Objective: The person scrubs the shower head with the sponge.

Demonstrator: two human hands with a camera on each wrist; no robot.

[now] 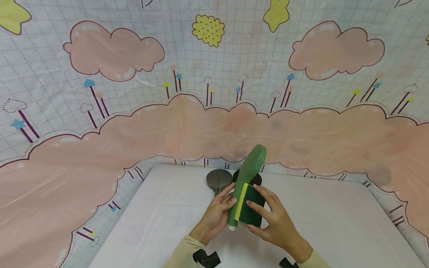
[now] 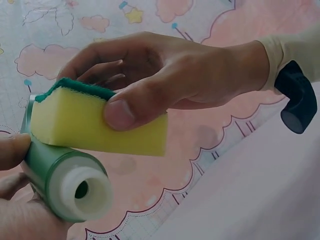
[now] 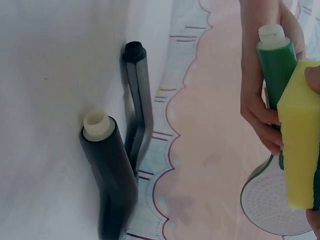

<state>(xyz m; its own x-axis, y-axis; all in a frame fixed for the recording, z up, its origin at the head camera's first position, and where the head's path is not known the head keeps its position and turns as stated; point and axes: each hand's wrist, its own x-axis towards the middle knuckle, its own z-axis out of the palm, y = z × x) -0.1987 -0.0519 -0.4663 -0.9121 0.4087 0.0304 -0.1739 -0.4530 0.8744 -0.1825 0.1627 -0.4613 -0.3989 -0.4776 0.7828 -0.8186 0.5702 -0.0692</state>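
My left hand (image 1: 214, 216) grips a green hand shower head (image 1: 252, 163) by its handle, holding it tilted above the table. Its round spray face with tiny holes (image 3: 275, 202) shows in the right wrist view, and the white threaded end (image 2: 90, 192) in the left wrist view. Between the thumb and fingers of my right hand (image 1: 279, 225) is a sponge (image 1: 252, 206), yellow foam (image 2: 100, 125) with a dark green scouring layer. The foam side lies against the handle.
Two more shower heads, one grey (image 1: 219, 179) and one black (image 1: 257, 180), lie side by side at the back of the white table (image 1: 161, 216). Behind the table hangs a patterned cloth (image 1: 134, 137) with pink clouds.
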